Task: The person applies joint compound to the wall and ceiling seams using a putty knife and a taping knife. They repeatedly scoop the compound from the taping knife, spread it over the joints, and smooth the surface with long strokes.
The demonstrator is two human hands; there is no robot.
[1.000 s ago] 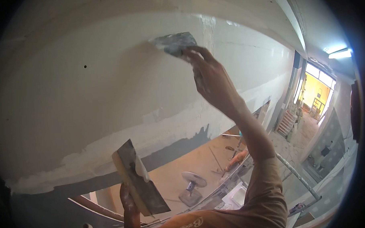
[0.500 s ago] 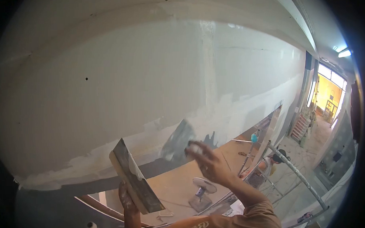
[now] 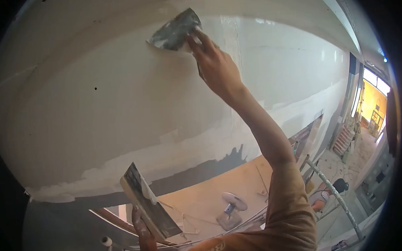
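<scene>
Your right hand, gripping the putty knife, is back up at the top of the wall, starting a fresh stroke, while your left hand grips the loaded trowel.

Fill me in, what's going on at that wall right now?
The person's right hand presses a putty knife flat against the wall near its top. The left hand holds a wide trowel carrying white filler down low, off the wall. Another person is below by the scaffold.
</scene>
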